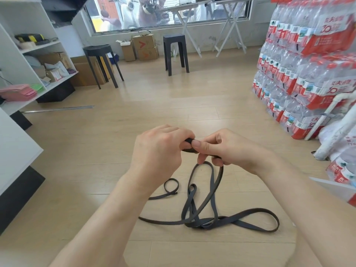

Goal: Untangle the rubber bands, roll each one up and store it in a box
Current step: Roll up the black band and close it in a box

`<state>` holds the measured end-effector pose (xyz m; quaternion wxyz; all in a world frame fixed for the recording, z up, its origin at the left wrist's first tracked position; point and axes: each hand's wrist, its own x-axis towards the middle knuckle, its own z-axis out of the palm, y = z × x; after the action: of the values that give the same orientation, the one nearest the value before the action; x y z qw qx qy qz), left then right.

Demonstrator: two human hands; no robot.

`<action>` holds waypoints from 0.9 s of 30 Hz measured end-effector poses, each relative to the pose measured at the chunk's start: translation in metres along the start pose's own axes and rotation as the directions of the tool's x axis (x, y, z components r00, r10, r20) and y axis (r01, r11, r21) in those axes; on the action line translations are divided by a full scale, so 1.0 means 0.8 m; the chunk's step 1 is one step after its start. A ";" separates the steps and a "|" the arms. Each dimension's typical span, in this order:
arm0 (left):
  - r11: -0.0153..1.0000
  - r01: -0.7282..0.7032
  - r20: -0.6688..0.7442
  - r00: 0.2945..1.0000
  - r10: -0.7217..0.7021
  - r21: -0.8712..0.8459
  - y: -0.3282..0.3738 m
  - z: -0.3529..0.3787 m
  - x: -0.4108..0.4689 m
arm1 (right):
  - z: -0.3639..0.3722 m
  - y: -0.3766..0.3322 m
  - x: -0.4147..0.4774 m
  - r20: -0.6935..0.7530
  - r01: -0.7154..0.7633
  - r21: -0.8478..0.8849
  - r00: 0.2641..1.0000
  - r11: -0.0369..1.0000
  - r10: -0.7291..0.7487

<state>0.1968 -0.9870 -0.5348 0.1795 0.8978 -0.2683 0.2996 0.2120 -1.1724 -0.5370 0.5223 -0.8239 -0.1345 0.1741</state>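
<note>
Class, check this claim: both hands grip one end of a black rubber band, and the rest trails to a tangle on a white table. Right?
No: in the head view the tangle lies on the floor, not a table. The left hand and right hand do grip one end of the black rubber band.

Single head view, angled forward-down, close over hands (190, 149), floor (173, 105) beyond.

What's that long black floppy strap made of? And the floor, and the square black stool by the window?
The rubber band looks like dark matte rubber: it is flat and droops in soft loops. The floor looks like pale wood or laminate planks, with seams and a slight sheen. The stool seems to be moulded black plastic, matte, but I cannot be sure.
</note>
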 end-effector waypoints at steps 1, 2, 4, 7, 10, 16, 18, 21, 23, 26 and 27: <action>0.999 0.038 0.018 0.999 -0.038 -0.010 0.000 -0.001 0.000 | 0.001 0.001 0.000 0.015 -0.011 0.008 1.000 1.000 0.011; 0.996 0.089 0.036 0.996 -0.087 -0.031 0.000 -0.002 0.001 | 0.001 0.002 0.000 0.033 -0.025 0.026 0.999 0.999 0.024; 0.968 0.224 0.063 0.974 -0.218 -0.112 -0.001 -0.005 0.002 | 0.000 0.002 0.001 0.071 -0.060 0.066 0.996 0.996 0.056; 0.889 0.379 0.073 0.925 -0.373 -0.256 -0.004 -0.008 0.004 | -0.001 0.001 0.001 0.075 -0.108 0.111 0.992 0.988 0.100; 0.849 0.447 0.107 0.894 -0.435 -0.282 -0.009 -0.011 0.007 | -0.002 0.000 -0.002 -0.017 -0.089 0.121 0.996 0.989 0.091; 0.765 0.525 0.146 0.847 -0.511 -0.373 -0.015 -0.012 0.011 | 0.000 0.001 0.001 -0.082 0.000 0.290 0.996 0.957 0.025; 0.691 0.561 0.151 0.814 -0.561 -0.456 -0.019 -0.012 0.011 | 0.003 0.002 0.004 -0.031 -0.022 0.464 0.999 0.885 0.042; 0.583 0.607 0.168 0.757 -0.632 -0.541 -0.022 -0.013 0.012 | 0.005 0.003 0.009 -0.047 0.005 0.541 0.999 0.841 0.024; 0.515 0.624 0.188 0.724 -0.663 -0.587 -0.022 -0.014 0.012 | 0.006 0.003 0.009 -0.063 0.059 0.538 0.998 0.841 -0.029; 0.424 0.637 0.216 0.683 -0.698 -0.643 -0.021 -0.015 0.012 | 0.012 0.002 0.008 -0.128 0.142 0.463 0.987 0.875 -0.093; 0.396 0.639 0.223 0.669 -0.709 -0.659 -0.020 -0.016 0.012 | 0.015 0.001 0.009 -0.181 0.177 0.414 0.977 0.893 -0.110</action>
<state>0.2070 -0.9718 -0.5219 0.6178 0.7764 0.0356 0.1194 0.2131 -1.1604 -0.5437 0.7103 -0.6880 -0.1133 0.0965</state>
